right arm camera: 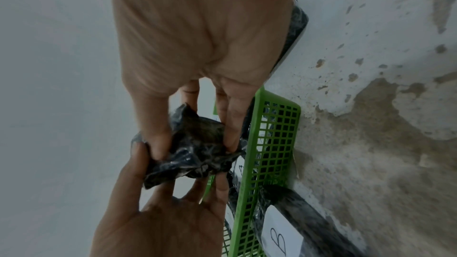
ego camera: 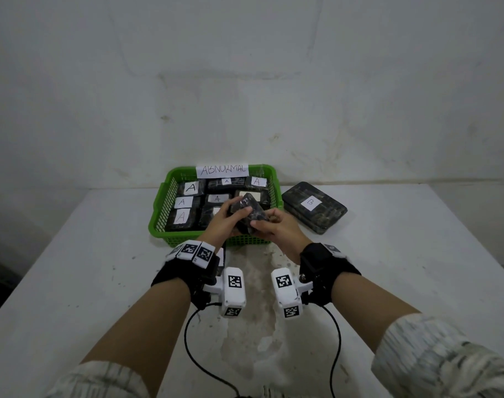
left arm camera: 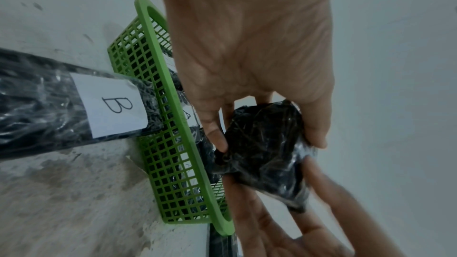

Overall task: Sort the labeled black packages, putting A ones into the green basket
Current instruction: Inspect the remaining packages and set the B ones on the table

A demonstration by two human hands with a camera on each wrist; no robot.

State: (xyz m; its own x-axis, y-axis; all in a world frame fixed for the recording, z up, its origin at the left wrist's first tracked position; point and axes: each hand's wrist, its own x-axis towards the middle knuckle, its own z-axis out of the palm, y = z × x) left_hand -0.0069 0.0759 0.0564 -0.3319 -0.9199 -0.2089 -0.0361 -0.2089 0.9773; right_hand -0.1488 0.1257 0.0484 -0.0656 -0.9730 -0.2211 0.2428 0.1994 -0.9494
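Observation:
Both hands grip one small crumpled black package just above the front right part of the green basket; no label shows on it. My left hand grips it from the left, thumb on top. From the right, my right hand pinches it. In the left wrist view the left hand clamps the package beside the basket. In the right wrist view the right hand pinches the package. Several black packages labeled A lie in the basket.
A paper sign reading ABNORMAL hangs on the basket's back rim. A bigger black package labeled B lies on the white table right of the basket. Another package lies half hidden under my left wrist. A wall stands close behind.

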